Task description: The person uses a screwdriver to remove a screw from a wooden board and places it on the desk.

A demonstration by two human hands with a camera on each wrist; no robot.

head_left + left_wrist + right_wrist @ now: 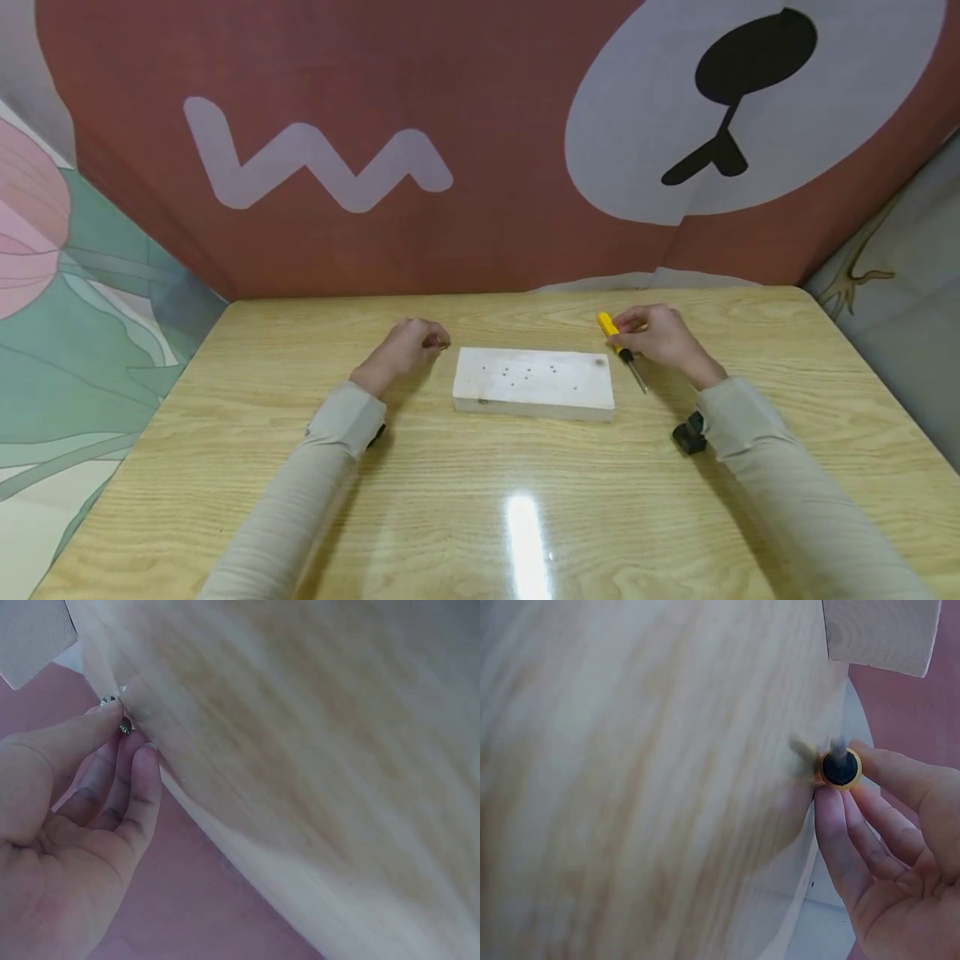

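Between thumb and fingers, my left hand [406,348] pinches small brass-coloured threaded screws [125,726], close over the table left of the block. My right hand [660,337] grips a screwdriver [609,327] by its yellow handle, just right of the block. Its metal shaft [637,375] slants down toward the tabletop, and the black collar faces the camera in the right wrist view. A pale wooden block [534,383] lies flat between both hands, with several small dark holes or screw heads on its top face.
The wood-grain table [420,500] runs back to a reddish-brown printed wall [495,242]. A grey wall [922,300] borders it on the right. Each wrist wears a small black camera, as with the right wrist camera [688,435].
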